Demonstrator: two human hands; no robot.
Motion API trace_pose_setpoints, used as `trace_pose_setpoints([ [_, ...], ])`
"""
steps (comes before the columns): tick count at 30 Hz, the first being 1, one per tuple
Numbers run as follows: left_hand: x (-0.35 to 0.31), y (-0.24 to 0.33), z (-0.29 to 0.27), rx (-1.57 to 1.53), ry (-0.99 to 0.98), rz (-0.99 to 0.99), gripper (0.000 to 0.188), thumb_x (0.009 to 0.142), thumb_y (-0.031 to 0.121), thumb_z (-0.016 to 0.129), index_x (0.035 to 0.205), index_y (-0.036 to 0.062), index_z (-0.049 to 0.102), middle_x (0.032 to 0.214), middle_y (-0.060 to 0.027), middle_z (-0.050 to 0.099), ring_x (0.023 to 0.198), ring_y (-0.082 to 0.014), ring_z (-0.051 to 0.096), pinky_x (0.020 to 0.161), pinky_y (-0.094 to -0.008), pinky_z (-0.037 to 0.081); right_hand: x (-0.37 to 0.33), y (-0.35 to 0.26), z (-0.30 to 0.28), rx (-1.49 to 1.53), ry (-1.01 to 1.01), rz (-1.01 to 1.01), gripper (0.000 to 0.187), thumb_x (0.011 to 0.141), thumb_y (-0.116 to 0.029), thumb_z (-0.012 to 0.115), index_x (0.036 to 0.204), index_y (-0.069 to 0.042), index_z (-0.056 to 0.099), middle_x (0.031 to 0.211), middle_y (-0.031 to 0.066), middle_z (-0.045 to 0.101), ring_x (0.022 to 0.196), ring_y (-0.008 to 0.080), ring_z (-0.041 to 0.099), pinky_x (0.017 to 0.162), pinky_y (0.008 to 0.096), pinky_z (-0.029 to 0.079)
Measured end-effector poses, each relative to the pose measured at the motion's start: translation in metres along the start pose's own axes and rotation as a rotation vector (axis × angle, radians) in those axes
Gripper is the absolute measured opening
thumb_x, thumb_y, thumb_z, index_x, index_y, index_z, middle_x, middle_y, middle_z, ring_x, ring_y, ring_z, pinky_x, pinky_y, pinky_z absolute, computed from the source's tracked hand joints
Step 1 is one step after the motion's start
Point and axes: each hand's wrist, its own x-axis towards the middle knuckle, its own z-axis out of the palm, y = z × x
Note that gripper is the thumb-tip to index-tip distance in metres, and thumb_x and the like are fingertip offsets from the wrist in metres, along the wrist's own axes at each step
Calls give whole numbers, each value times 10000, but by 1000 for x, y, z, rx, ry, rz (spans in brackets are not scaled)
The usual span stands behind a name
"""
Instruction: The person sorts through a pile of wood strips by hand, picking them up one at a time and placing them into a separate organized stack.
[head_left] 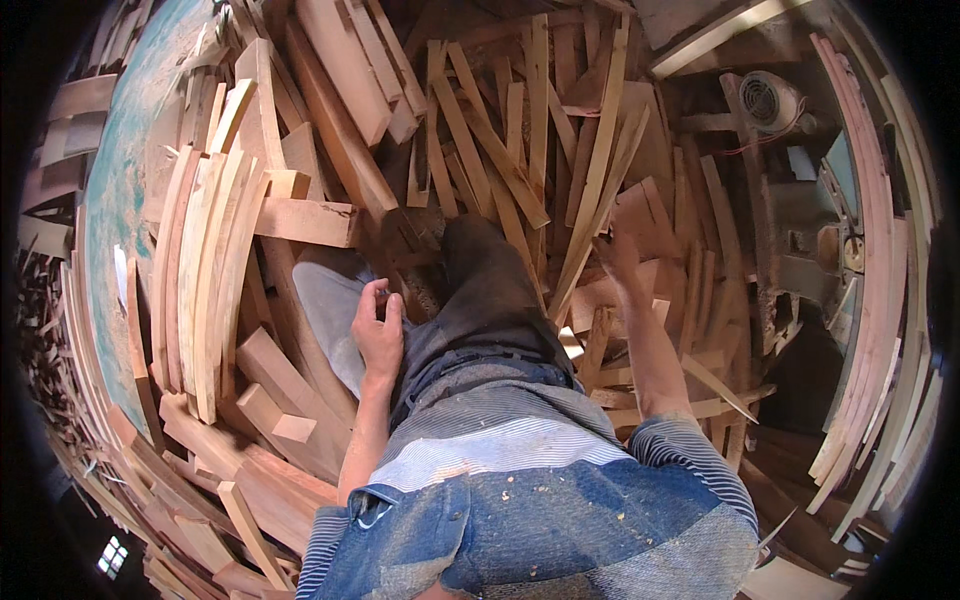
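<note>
My left hand (378, 332) hovers above my grey trouser leg, fingers loosely bent and slightly apart, with nothing in it. To the right, my right hand (619, 256) reaches down among the timber, its fingers closed at the edge of a long, pale wooden strip (622, 168). Shadow partly hides those fingertips. This strip leans at a slant over the pile, its lower end close to my right leg. Just beyond the hand lies a wider reddish board (645, 215). Several narrow strips (507, 170) lie crisscrossed ahead of my legs.
A stack of curved pale slats (205, 280) stands at left, beside a short thick block (307, 222). Large beams (345, 70) slope at the upper left. On the right are a dusty round motor (770, 102) and long bent slats (872, 270). Offcuts surround my legs.
</note>
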Motion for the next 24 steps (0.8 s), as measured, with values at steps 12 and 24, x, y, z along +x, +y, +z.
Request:
trace_pose_setpoints([
  [12, 1, 12, -3, 106, 1, 14, 190, 955, 145, 645, 1112, 38, 659, 991, -176, 693, 896, -331, 692, 808, -402, 549, -2, 22, 149, 498, 223, 357, 525, 866, -203, 751, 1311, 36, 609, 1193, 207, 700, 1069, 393, 657, 887, 449, 538],
  [24, -4, 0, -9, 71, 48, 165, 247, 959, 166, 638, 1149, 10, 652, 1131, -199, 702, 1026, -406, 670, 862, -457, 557, -38, 13, 37, 811, 262, 262, 386, 967, -241, 657, 1205, 62, 626, 977, 109, 627, 832, 239, 566, 731, 444, 465],
])
